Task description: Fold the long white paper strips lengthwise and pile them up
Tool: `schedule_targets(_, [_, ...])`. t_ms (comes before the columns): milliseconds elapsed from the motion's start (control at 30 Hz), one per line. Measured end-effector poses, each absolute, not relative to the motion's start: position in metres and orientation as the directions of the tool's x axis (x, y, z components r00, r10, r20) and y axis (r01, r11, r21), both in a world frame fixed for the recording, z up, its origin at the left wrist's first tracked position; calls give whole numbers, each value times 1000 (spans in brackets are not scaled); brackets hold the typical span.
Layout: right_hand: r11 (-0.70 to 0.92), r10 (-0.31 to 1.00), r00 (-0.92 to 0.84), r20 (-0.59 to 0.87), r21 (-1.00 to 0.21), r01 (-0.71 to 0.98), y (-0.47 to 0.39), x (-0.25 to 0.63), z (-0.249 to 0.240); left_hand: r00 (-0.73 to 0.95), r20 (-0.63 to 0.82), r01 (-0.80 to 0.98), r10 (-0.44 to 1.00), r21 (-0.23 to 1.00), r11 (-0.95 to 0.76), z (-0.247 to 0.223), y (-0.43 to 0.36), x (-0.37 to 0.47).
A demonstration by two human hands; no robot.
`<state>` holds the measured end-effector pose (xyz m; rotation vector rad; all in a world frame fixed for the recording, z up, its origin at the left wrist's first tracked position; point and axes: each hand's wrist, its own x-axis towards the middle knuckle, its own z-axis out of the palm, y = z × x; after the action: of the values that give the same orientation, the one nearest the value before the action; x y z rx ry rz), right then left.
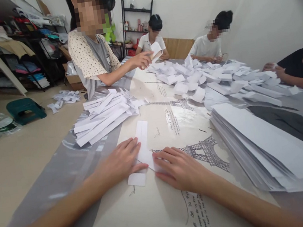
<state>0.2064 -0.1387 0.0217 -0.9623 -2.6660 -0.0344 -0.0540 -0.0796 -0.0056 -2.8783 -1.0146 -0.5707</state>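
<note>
A white paper strip (pixel 142 133) lies lengthwise on the printed tablecloth in front of me, with a part of it folded out to the right. My left hand (pixel 122 158) rests on its left edge, fingers stretched and the thumb spread across the lower part. My right hand (pixel 175 164) has its fingers close together and curved over the folded-out flap (pixel 158 165); the fingertips partly cover the paper there. Beyond my left hand is a pile of folded paper strips (pixel 106 116). A thick stack of flat white sheets (pixel 268 142) sits to the right of my right hand.
A large heap of folded papers (pixel 208 75) covers the far table. A co-worker (pixel 93 58) stands at the left side holding folded paper (pixel 156 52); several others sit around the table. A green stool (pixel 25 110), water bottles (pixel 0 121) and paper pieces (pixel 63 98) are on the floor.
</note>
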Motion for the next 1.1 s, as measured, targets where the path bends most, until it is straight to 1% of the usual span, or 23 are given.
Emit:
schedule_targets(100, [754, 650, -696, 304, -148, 640, -138, 206, 22, 753, 343, 574, 562, 75, -815, 2, -74, -56])
schedule_targets(200, [761, 646, -694, 318, -185, 622, -135, 216, 20, 809, 364, 474, 461, 59, -879, 10, -71, -58])
schedule_targets(267, [766, 643, -684, 345, -255, 590, -132, 225, 17, 830, 381, 418, 407, 58, -907, 14, -71, -57])
schedule_targets(333, [753, 657, -663, 359, -360, 551, -129, 231, 15, 845, 369, 391, 388, 70, -918, 17, -72, -56])
schedule_targets(400, [712, 695, -630, 347, -457, 533, -127, 234, 15, 847, 359, 376, 392, 118, -919, 18, -73, -55])
schedule_targets(467, [664, 734, -598, 321, -524, 534, -126, 234, 15, 834, 366, 364, 413, 199, -910, 19, -72, -56])
schedule_targets(567, [602, 777, -566, 275, -585, 543, -125, 234, 17, 810, 359, 354, 464, 331, -875, 19, -68, -58])
schedule_targets(667, [565, 798, -556, 233, -612, 554, -125, 234, 19, 780, 336, 374, 528, 427, -823, 19, -68, -58])
schedule_targets(733, [542, 815, -543, 205, -601, 587, -124, 234, 20, 743, 340, 400, 576, 465, -790, 18, -70, -56])
schedule_targets(800, [527, 830, -525, 185, -568, 633, -124, 233, 21, 702, 356, 436, 616, 470, -768, 16, -73, -53])
schedule_targets(933, [510, 850, -508, 140, -458, 728, -122, 228, 23, 676, 390, 511, 626, 363, -779, 12, -75, -48])
schedule_targets(1000, [496, 864, -492, 108, -360, 791, -121, 225, 26, 675, 386, 546, 629, 313, -777, 10, -74, -46])
schedule_targets(1100, [472, 881, -469, 55, -159, 867, -119, 223, 29, 675, 374, 585, 636, 254, -770, 8, -72, -44])
